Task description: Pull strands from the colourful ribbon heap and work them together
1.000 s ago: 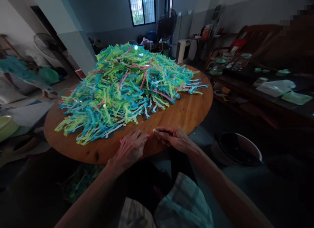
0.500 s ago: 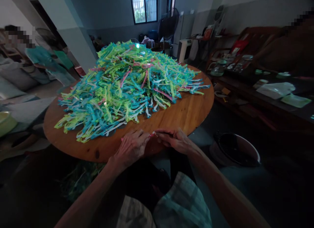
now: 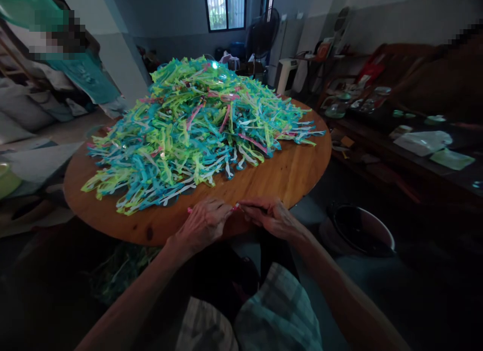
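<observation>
Round table (image 3: 287, 174), hands (image 3: 204, 225) on pink strip (image 3: 235, 208)

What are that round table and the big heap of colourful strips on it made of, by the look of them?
The round table looks like wood with a smooth, slightly glossy finish: warm brown grain lines and a dark knot show near its front edge. The strips seem to be thin soft plastic or rubber, in neon green, blue, white and pink; some catch the light and look translucent, though the exact material is hard to tell.
</observation>
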The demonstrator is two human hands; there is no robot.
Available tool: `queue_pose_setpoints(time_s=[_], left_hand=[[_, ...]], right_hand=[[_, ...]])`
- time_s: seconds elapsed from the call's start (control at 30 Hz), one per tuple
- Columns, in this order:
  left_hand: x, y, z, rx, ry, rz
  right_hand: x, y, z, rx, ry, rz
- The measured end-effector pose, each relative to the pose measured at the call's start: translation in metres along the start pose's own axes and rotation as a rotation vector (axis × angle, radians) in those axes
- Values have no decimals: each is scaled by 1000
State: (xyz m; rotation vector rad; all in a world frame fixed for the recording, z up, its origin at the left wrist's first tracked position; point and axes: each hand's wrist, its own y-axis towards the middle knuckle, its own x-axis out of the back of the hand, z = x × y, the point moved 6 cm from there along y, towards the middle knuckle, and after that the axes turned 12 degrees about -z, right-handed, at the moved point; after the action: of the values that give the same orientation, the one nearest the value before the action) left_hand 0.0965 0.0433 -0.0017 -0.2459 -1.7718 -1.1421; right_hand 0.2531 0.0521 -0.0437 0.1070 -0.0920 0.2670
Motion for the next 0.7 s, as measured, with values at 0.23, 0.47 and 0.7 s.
queue_pose_setpoints(time_s=[0.23, 0.47, 0.7], left_hand=[[3, -4, 0, -72, 15, -6], [13, 1, -5, -166, -29, 31], [41, -35, -9, -30, 29, 44]], right_hand=[[0, -3, 10, 116, -115, -8], [-8, -8, 36, 242, -249, 145], [-29, 3, 27, 91, -159, 304]])
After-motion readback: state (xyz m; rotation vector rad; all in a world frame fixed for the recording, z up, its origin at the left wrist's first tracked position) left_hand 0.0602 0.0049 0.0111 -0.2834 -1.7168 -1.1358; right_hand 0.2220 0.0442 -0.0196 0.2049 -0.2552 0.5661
